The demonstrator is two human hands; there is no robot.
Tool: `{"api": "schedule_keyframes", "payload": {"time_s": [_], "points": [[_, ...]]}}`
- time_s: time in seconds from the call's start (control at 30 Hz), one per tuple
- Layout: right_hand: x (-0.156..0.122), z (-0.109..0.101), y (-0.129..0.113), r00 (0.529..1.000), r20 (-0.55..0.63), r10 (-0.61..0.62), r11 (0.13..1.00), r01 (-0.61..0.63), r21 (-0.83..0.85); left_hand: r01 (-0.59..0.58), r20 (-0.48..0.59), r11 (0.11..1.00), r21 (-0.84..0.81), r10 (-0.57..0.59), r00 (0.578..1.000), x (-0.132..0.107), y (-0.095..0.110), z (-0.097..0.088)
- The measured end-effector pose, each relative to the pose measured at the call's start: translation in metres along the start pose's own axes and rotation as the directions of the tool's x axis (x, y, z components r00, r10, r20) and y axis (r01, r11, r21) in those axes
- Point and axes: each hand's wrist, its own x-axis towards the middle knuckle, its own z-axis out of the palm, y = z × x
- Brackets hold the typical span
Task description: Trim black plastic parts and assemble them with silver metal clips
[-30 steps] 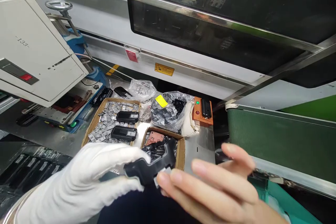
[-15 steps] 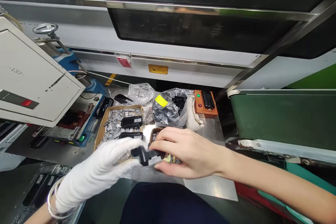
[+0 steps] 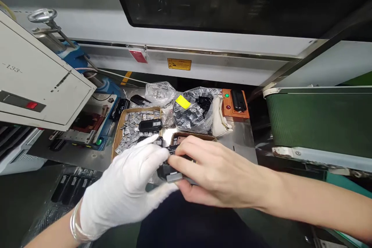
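Note:
Between my two hands is a black plastic part (image 3: 165,172) with a small grey metal piece (image 3: 174,177) at its near edge. My left hand (image 3: 136,174), in a white glove, is closed on the part's left side, thumb underneath. My bare right hand (image 3: 203,166) grips its right side with the thumb below and fingers on top. The fingers cover much of the part. Just beyond them lies a cardboard box (image 3: 116,139) of small grey metal pieces, with a black plastic housing (image 3: 150,124) resting on them. A second, smaller box (image 3: 200,135) is partly hidden behind my right hand.
A blue press (image 3: 109,89) and a grey cabinet (image 3: 43,73) stand at left. Behind the boxes are a clear bag of black parts (image 3: 192,112), a white pouch (image 3: 219,120) and an orange fixture (image 3: 232,114). A green conveyor (image 3: 319,120) runs at right.
The view has tilted downward. My left hand has turned and wrapped further around the black part, and the part's angle between my hands has changed. My right hand still grips it.

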Motion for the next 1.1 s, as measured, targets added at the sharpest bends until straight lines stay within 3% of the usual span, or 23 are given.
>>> {"api": "schedule_keyframes", "payload": {"time_s": [0.1, 0.23, 0.4, 0.57, 0.67, 0.73, 0.83, 1.0, 1.1], "points": [[0.000, 0.000, -0.001, 1.000, 0.007, -0.014, 1.000, 0.014, 0.006, -0.033, 0.030, 0.999, -0.023, 0.033, 0.999, 0.003, 0.001, -0.001], [0.001, -0.003, -0.003, 1.000, 0.021, -0.010, 1.000, 0.010, -0.003, 0.025, 0.044, 0.994, -0.102, -0.021, 0.999, 0.010, 0.004, -0.005], [0.003, -0.005, -0.008, 0.998, -0.067, -0.010, 0.994, 0.002, -0.110, 0.094, 0.043, 0.994, -0.047, -0.092, 0.995, 0.017, 0.008, -0.008], [0.001, -0.001, -0.010, 0.996, -0.088, 0.000, 0.995, -0.008, -0.101, 0.122, 0.073, 0.975, -0.187, -0.110, 0.991, 0.013, 0.007, -0.005], [0.000, 0.005, -0.007, 0.990, -0.143, -0.009, 0.995, -0.006, -0.104, 0.122, 0.060, 0.974, -0.192, -0.112, 0.992, 0.012, 0.005, -0.004], [0.001, 0.006, -0.007, 0.984, -0.175, -0.018, 0.995, 0.000, -0.103, 0.128, 0.094, 0.963, -0.239, -0.108, 0.990, 0.012, 0.004, -0.006], [0.002, 0.002, -0.008, 0.994, -0.104, -0.028, 0.997, 0.020, -0.069, 0.116, 0.189, 0.945, -0.306, -0.060, 0.980, 0.011, 0.002, -0.011], [0.003, 0.001, -0.009, 0.995, -0.094, -0.020, 0.999, 0.015, -0.049, 0.130, 0.198, 0.952, -0.277, -0.076, 0.977, 0.010, 0.001, -0.016], [0.005, 0.004, -0.008, 0.993, -0.113, -0.043, 0.996, 0.034, -0.079, 0.066, 0.169, 0.986, -0.153, -0.040, 0.985, 0.013, 0.004, -0.016]]}}
